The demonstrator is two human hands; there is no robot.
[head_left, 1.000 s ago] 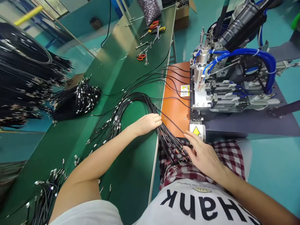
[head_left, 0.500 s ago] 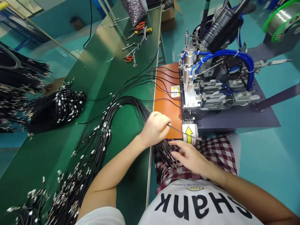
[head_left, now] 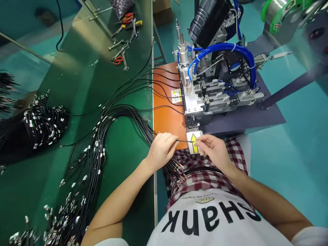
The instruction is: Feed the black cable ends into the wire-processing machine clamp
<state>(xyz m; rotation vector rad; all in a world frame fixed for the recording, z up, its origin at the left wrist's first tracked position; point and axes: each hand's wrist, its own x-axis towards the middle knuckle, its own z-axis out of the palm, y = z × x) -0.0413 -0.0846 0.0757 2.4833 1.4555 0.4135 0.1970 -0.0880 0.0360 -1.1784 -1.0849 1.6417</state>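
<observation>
Left hand tight on one black cable, right hand newly in pinch grip near its end

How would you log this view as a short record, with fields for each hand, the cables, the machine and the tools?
Left hand: holds a single black cable
Right hand: fingertips closed at that cable's free end, over the yellow arrow label
Cable bundle: curves off the green workbench toward the lap
Machine: blue tubes on top; several cables cross its orange plate
Tools: wrenches and red-handled tools near the workbench's far end
</observation>
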